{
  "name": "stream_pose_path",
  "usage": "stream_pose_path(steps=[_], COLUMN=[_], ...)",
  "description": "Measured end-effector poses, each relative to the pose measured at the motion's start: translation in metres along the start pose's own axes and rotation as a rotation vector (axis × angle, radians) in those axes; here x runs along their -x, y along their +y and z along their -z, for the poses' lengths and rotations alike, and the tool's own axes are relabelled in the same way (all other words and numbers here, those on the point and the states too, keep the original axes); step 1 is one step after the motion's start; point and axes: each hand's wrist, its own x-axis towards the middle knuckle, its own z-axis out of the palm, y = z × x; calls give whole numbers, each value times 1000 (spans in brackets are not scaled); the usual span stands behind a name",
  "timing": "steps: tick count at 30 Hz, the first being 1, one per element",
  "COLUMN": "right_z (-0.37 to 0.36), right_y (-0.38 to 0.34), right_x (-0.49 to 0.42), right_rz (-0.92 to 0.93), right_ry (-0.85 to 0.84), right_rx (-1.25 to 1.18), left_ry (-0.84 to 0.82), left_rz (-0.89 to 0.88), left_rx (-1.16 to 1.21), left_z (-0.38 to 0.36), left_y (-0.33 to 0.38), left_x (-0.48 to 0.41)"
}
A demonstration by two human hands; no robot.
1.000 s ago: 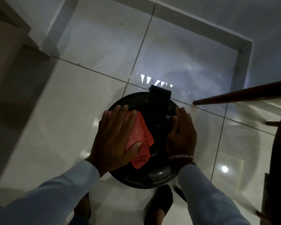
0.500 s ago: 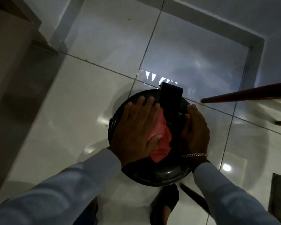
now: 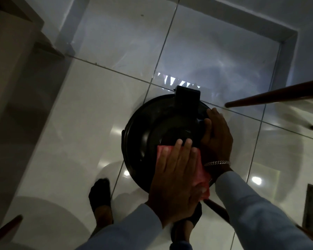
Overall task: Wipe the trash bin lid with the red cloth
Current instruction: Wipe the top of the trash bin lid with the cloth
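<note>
Left hand (image 3: 177, 177), right hand (image 3: 217, 139) over glossy tiles (image 3: 79, 141)

Two hands (image 3: 175, 177) (image 3: 219, 139), one red cloth (image 3: 203, 175), one lid (image 3: 152, 127).

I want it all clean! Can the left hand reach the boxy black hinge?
Probably yes: the left hand presses the red cloth on the round black bin lid, only bare lid lies before the boxy black hinge, and the right hand rests at its right edge.

Red cloth (image 3: 201, 170) lies flat on the closed round black lid (image 3: 146, 130).
</note>
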Motion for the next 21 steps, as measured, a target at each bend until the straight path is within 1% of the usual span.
stream_pose_path(steps=[1,3,4,5,6,7,8,9,11,12,14,15,17,20,21], right_z=[2,7,11,15,20,24,25,22,14,10,7,9,14,7,1], right_y=[-1,-6,-9,-13,-18,-22,-27,-32,-34,-30,-18,-14,-11,-26,-36], right_x=[0,-1,-1,3,10,25,46,70,111,122,126,125,127,136,140], right_rz=[-4,-58,-95,-103,-62,17,106,191,268,273,250,225,102,-269,-388], right_ry=[-21,-76,-74,-29,53,125,139,85,-130,-212,-287,-281,-173,7,74], right_rx=[-18,-36,-43,-50,-58,-56,-30,42,266,359,422,406,320,74,27], left_ry=[9,83,142,205,244,240,195,127,-9,-57,-82,-72,-53,-17,-13], left_rz=[0,-12,-6,5,7,-12,-64,-154,-343,-395,-407,-396,-384,-376,-374], left_rx=[63,255,332,360,340,290,225,154,6,-59,-104,-94,-62,-10,0], left_z=[5,22,32,42,51,60,67,71,70,67,62,60,58,57,56], left_y=[0,-10,-21,-36,-52,-66,-78,-88,-100,-104,-109,-110,-109,-107,-106], left_x=[0,-4,-10,-19,-30,-43,-58,-72,-92,-98,-101,-101,-99,-98,-98])
